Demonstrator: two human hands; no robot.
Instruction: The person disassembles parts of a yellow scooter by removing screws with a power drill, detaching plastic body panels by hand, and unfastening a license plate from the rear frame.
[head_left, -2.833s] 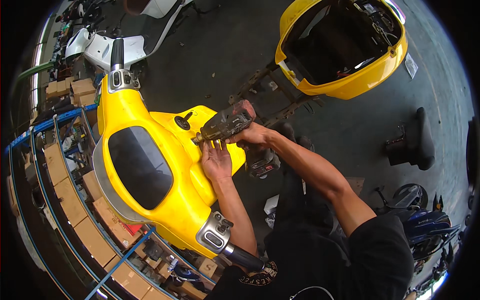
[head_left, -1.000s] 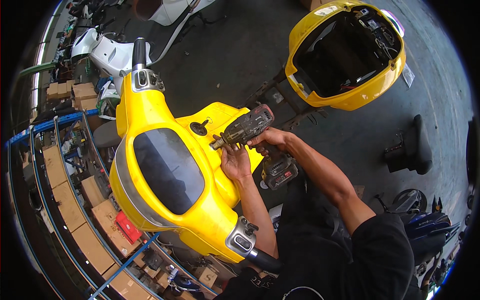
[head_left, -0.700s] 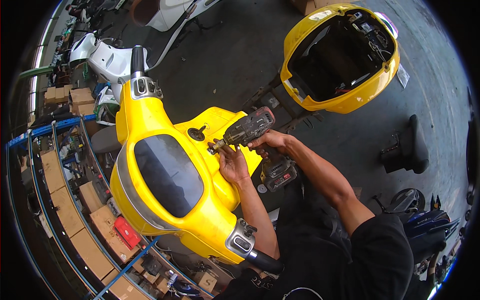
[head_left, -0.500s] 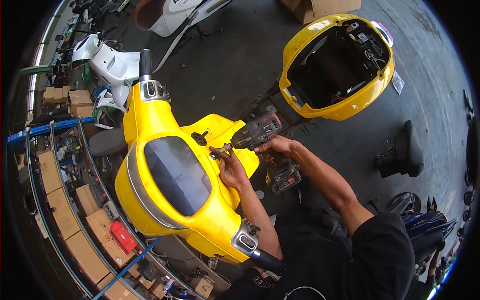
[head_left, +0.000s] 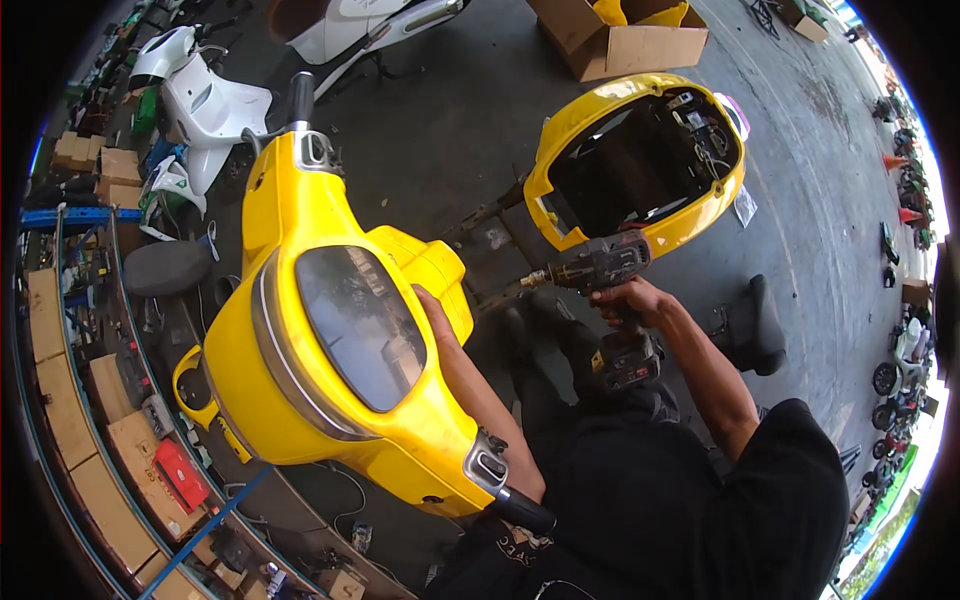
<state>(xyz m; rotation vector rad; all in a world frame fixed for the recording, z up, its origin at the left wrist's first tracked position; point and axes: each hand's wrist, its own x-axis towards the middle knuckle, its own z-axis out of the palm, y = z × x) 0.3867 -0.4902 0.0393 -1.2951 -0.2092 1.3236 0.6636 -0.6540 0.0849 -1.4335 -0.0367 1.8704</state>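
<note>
My right hand (head_left: 637,298) is wrapped around the handle of a dark cordless drill (head_left: 605,262). The drill's brass-coloured tip points left and touches nothing. Beneath its handle hangs a battery pack. My left hand (head_left: 432,308) reaches behind the yellow scooter handlebar cover (head_left: 250,365), beside the yellow inner leg panel (head_left: 432,268). The cover hides its fingers, so what they touch cannot be made out. A dark glossy display (head_left: 362,325) sits in the cover, and a black handlebar grip (head_left: 525,512) crosses near my left forearm.
Behind the drill stands the yellow rear body (head_left: 548,150) with a large dark opening. An open cardboard box (head_left: 645,50) holds yellow parts at the back. Shelving with boxes and a red case (head_left: 182,475) lines the left. White scooter bodywork (head_left: 215,110) stands far left.
The drill has come away from the inner panel and moved right in my right hand. My left hand has left the drill's tip and slipped partly behind the cover. The view has shifted.
</note>
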